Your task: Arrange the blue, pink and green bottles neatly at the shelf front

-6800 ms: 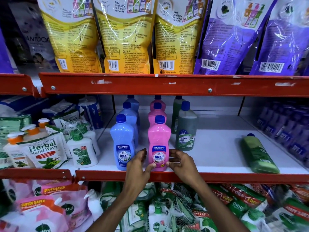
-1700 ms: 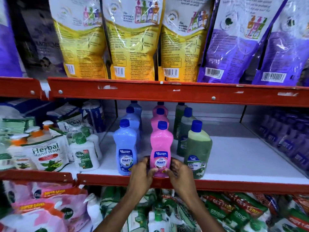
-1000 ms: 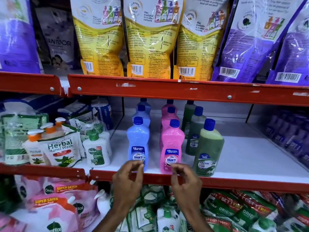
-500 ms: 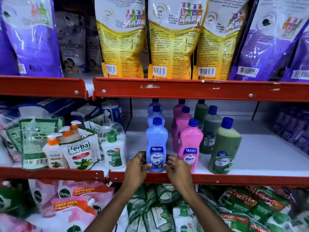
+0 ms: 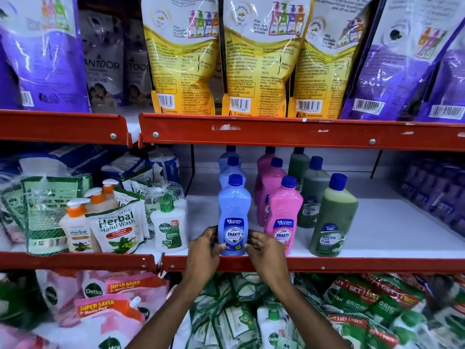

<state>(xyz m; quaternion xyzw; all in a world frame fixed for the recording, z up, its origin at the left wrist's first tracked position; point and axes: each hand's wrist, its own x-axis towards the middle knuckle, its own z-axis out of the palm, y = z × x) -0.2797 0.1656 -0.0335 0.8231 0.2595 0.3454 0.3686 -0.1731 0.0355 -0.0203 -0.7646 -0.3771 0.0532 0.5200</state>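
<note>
Three rows of bottles stand on the white middle shelf (image 5: 377,222). The front blue bottle (image 5: 234,207) is upright at the shelf's front edge. My left hand (image 5: 205,250) grips its base from the left and my right hand (image 5: 264,248) from the right. The front pink bottle (image 5: 284,210) stands just right of it, and the front green bottle (image 5: 333,217) stands further right. More blue bottles (image 5: 230,167), pink bottles (image 5: 268,172) and green bottles (image 5: 313,185) line up behind them.
Herbal hand wash pouches (image 5: 115,225) and a netted Dettol pump bottle (image 5: 168,222) crowd the shelf to the left. A red shelf lip (image 5: 352,264) runs along the front. Yellow and purple refill pouches (image 5: 254,59) hang above. Purple bottles (image 5: 432,190) sit at far right.
Both hands left the front pink bottle, moved left and closed on the front blue bottle's base. The green bottle that lay on its side 6.8 s ago now stands upright in front.
</note>
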